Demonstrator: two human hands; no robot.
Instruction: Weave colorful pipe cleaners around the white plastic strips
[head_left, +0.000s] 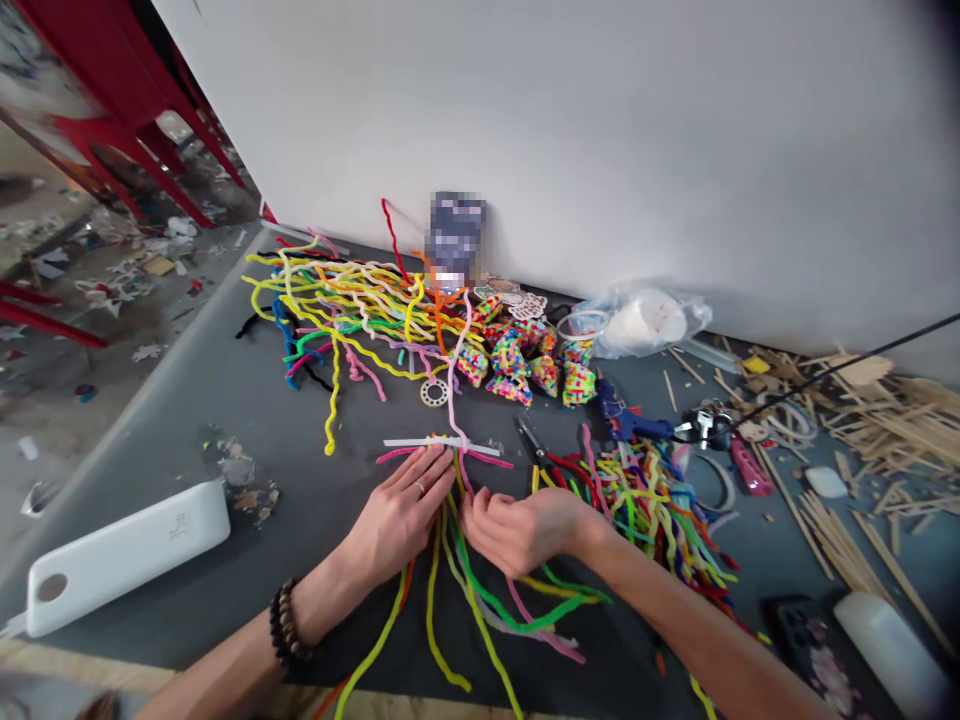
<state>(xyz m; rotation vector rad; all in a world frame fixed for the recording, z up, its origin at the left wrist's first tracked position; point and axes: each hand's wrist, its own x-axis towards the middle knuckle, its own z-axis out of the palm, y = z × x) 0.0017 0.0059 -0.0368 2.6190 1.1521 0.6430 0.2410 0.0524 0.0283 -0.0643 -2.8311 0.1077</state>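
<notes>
Gadget (pixel 142 555), white, lies at desk's (pixel 322 520) near L corner, scraps (pixel 238 470) just beside it; prob. parked there to leave the middle free. Multicol. pile (pixel 360 290) of fuzzy cords runs along the back edge, within reach, so picking 1 out is easy. L hand (pixel 405 505): palm down, fingers together & flat, pressing the bunch (pixel 433 630) at the white strip (pixel 405 442), prob. so nothing slides. Strip & bunch sit mid-desk, strip approx. parallel to back edge, cord ends fanned to near edge, likely to keep them apart. Lilac cord (pixel 451 385) crosses the strip; R hand (pixel 517 530), fingers curled, seems to pinch its lower end, maybe for tension; thumb hidden, exact grip unclear. Dotted pouches (pixel 511 360) cluster nr back edge, out of the way. Blue glue gun (pixel 630 415) lies R of strip, prob. handy for R hand. 2nd pile (pixel 660 490) is beside R forearm. Sticks (pixel 862 490) spread toward R edge; phone (pixel 817 650) nr the near R corner.
</notes>
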